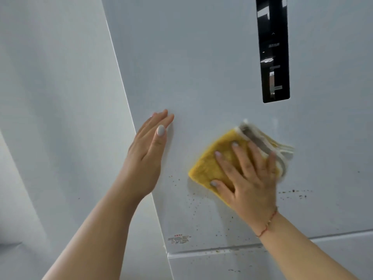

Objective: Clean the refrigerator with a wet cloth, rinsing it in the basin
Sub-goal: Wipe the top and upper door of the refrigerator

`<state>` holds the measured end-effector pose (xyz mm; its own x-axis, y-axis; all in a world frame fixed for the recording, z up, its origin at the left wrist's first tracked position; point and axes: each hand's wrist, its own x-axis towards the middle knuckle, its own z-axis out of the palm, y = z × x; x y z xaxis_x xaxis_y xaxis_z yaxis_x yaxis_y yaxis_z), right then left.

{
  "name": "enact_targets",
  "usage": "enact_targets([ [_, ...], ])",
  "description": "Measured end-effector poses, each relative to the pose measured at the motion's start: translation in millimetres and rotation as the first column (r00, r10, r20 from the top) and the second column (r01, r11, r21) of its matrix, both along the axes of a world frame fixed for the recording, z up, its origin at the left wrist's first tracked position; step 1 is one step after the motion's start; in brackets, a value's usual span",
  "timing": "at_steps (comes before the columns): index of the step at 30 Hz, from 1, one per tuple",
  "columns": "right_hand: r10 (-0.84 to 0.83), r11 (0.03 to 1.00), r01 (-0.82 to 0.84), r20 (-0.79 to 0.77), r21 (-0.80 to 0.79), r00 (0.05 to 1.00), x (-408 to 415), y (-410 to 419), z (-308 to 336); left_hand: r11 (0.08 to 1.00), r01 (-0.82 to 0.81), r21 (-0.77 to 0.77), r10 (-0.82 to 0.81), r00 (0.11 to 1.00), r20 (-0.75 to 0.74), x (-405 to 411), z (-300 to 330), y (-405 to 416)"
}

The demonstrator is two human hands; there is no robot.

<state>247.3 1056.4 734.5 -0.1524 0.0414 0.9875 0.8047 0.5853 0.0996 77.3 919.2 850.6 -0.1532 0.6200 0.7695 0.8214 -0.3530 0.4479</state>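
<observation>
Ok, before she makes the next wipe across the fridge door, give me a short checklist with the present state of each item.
1. Yellow cloth flat on the fridge door: ok.
2. Right hand presses the cloth with spread fingers: ok.
3. Left hand braced near the door's edge, clear of the cloth: ok.
4. Dark specks remain beside and below the cloth: not ok.
5. Cloth wet enough: cannot tell.
6. Basin within reach: cannot tell, out of view.

Pale grey-white across the refrigerator door [212,67], peppered with dark brown specks [293,191] low down. Yellow on the cloth [214,164], with a grey-and-white edge (blurred). Glossy black for the control panel [273,57]; red for the wrist string [267,224].
</observation>
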Motion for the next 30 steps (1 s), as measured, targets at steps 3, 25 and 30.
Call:
enact_targets([
  [3, -0.085, 0.995, 0.082, -0.067, -0.049, 0.994, 9.6, 3.5, 0.9, 0.993, 0.063, -0.104, -0.069, 0.996, -0.058, -7.1, 2.4, -4.2],
  [25, 0.056, 0.99, -0.091, 0.3, 0.104, 0.952, -61.4, -27.4, -36.8, 0.989, -0.091, -0.118, 0.047, 0.942, -0.333, -8.6, -7.0, 1.8],
  [30, 0.004, 0.999, -0.009, 0.102, 0.046, 0.995, -15.7, -11.5, -9.1, 0.991, 0.034, -0.127, -0.056, 0.984, -0.171, -8.3, -3.1, -3.0],
])
